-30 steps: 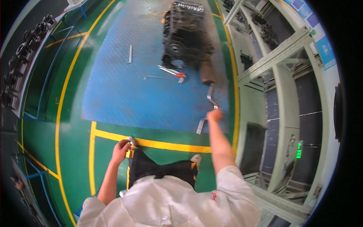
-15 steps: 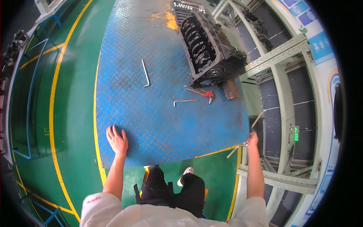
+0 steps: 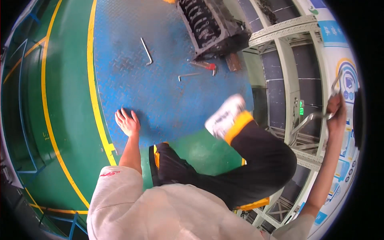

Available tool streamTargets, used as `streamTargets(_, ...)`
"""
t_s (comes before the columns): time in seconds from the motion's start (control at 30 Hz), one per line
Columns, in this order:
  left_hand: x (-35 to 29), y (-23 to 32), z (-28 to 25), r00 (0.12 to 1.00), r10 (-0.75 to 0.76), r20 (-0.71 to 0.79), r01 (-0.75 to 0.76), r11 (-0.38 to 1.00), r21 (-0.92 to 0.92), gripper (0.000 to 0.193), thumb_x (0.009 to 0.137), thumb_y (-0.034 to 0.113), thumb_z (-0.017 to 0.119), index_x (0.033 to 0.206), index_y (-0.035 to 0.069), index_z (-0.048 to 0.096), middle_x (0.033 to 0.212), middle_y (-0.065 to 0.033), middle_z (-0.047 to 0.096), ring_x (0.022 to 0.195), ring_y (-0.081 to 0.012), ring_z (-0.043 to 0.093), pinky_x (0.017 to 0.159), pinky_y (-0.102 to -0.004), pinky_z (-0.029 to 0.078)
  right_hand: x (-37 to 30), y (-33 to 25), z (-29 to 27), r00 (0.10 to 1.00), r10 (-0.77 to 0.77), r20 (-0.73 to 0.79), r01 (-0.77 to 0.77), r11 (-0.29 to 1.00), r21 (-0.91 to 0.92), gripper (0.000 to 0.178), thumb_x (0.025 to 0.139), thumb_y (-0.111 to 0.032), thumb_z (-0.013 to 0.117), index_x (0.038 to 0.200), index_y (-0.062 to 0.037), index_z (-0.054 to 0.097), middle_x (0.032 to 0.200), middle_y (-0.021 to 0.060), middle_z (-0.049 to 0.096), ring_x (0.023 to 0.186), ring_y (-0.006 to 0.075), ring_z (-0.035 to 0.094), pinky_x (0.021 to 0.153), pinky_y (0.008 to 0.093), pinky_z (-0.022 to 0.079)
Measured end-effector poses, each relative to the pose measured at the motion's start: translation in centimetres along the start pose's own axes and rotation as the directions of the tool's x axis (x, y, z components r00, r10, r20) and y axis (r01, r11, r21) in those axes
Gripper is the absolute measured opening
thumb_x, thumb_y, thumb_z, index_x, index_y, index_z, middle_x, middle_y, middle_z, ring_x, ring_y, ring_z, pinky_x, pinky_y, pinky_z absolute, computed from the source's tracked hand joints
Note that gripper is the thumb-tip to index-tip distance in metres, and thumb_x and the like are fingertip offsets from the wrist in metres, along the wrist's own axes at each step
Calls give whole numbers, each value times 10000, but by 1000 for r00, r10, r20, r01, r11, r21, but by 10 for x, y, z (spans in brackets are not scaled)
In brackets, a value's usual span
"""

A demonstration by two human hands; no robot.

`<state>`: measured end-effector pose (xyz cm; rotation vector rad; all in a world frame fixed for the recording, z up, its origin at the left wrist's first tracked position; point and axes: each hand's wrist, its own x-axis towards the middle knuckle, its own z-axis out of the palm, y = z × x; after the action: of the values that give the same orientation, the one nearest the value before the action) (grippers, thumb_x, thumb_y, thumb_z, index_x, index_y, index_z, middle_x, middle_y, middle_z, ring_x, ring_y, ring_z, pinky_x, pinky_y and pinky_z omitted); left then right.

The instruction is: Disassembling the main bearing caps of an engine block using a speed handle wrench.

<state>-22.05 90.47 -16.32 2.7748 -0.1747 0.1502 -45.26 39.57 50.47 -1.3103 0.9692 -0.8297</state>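
My left hand (image 3: 128, 122) rests flat near the corner of a blue checkered metal plate (image 3: 160, 104), fingers spread and holding nothing. Out at the far right, my right hand (image 3: 336, 110) is closed around a silver bent metal bar tool (image 3: 304, 122). Its bent length sticks out to the left of the fist and another end points up; its exact kind is unclear. On the plate lie a large L-shaped hex key (image 3: 146, 52), a smaller L-shaped key (image 3: 189, 75) and a red-holdered set of keys (image 3: 209, 65).
A dark engine block (image 3: 212, 30) stands at the far right of the plate, beside a brown block (image 3: 233, 62). My raised white shoe (image 3: 227, 114) is over the plate's near edge. A pale metal frame (image 3: 286, 72) stands right; green floor (image 3: 68, 100) with yellow lines lies left.
My right hand has swung outward to the right and up with the bent bar tool. My right leg has lifted, bringing the shoe over the plate's edge. The left hand stays on the plate.
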Motion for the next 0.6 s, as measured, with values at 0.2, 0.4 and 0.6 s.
streamTargets(0.2, -4, -7, 11, 1000, -14, -5, 14, 999, -31, 577, 997, 364, 572, 1423, -20, 509, 1484, -235, 456, 1431, -415, 354, 1207, -502, 283, 6, 117, 181, 948, -284, 147, 258, 951, 170, 327, 1008, -143, 596, 727, -113, 430, 661, -12, 360, 541, 108, 336, 479, 276, 251)
streamTargets(0.4, 12, 17, -7, 982, -178, 61, 183, 978, -97, 533, 1004, 330, 571, 1405, -17, 518, 1448, -236, 477, 1381, -413, 410, 1171, -510, 322, 3, 238, 336, 789, -123, 602, 20, 984, 176, 440, 1042, -348, 569, 696, -136, 398, 614, -8, 369, 512, 127, 394, 476, 290, 297)
streamTargets(0.6, 92, 129, -75, 994, -111, -15, 19, 297, -955, 503, 1083, 312, 441, 1457, -25, 446, 1386, -215, 533, 1295, -315, 521, 1113, -441, 384, -13, 352, 410, 724, -108, 681, 65, 994, 88, 440, 1008, -337, 629, 649, -102, 531, 542, 27, 556, 471, 119, 531, 487, 283, 416)
